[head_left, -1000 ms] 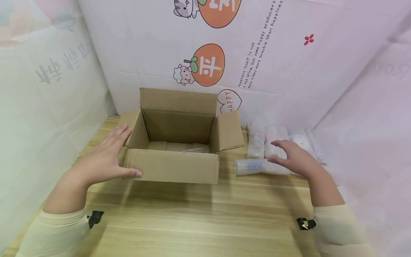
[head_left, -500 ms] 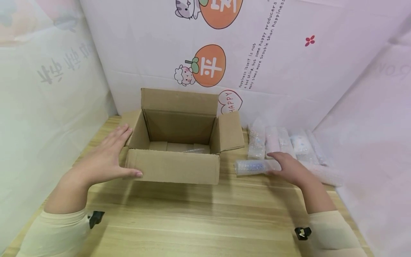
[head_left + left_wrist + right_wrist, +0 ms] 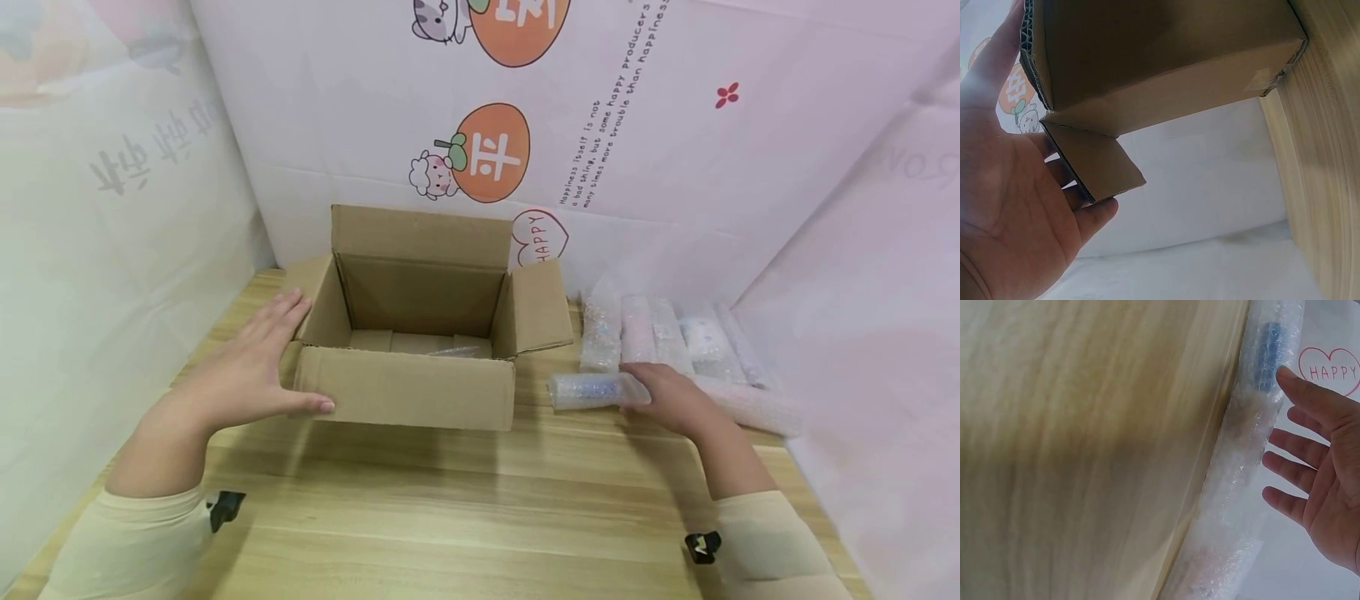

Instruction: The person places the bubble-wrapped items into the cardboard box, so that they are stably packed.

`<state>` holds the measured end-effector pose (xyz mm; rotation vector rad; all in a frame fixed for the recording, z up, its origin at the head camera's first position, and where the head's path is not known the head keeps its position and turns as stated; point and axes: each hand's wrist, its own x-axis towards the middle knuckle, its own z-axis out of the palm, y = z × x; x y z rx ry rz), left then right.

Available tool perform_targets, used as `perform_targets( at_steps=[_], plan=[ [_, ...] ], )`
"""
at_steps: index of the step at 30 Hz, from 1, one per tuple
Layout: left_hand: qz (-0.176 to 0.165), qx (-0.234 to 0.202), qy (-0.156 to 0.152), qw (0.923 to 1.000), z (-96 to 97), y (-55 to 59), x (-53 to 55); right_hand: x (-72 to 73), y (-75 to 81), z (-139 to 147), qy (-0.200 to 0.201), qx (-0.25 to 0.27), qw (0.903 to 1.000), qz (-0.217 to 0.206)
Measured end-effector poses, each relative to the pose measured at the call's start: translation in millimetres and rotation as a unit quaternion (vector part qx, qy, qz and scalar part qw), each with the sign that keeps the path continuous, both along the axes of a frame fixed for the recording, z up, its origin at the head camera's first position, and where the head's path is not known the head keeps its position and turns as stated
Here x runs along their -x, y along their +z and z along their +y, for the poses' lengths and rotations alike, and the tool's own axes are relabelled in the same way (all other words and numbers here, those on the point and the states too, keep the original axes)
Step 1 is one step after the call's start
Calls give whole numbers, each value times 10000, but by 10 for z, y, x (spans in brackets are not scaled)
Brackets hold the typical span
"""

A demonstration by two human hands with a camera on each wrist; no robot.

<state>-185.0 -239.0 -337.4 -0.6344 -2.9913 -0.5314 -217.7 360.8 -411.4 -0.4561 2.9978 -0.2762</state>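
Note:
An open cardboard box stands on the wooden table, its flaps folded outward. My left hand rests at its left front corner, fingers along the left flap and thumb lying against the front flap. In the left wrist view, fingers reach behind the small flap. To the right lies a bubble-wrapped roll with blue inside. My right hand is at this roll's right end, partly covering it. The right wrist view shows its fingers spread and slightly bent beside the bubble-wrapped roll, thumb tip overlapping the wrap.
Several bubble-wrapped items lie side by side against the back wall on the right. Another wrapped roll lies behind my right wrist. A piece of clear plastic shows inside the box. White printed sheets enclose the table on three sides.
My right hand has moved left and down from above the wrapped items to the bubble-wrapped roll with blue inside. My left hand stays at the box corner.

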Motion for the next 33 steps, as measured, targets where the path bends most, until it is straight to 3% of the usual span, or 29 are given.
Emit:
perform_targets(
  at_steps=[14,22,28,33],
  plan=[
    [-44,74,0,10000,5,13,7,23,-48,-47,235,-291,9984,418],
    [-24,85,6,10000,1,-3,13,7,-26,-88,168,-112,9997,130],
    [-37,74,12,10000,3,0,5,5,51,-74,232,50,9997,46],
    [-37,58,4,10000,1,-1,2,-3,208,-71,196,114,9997,101]
  ],
)
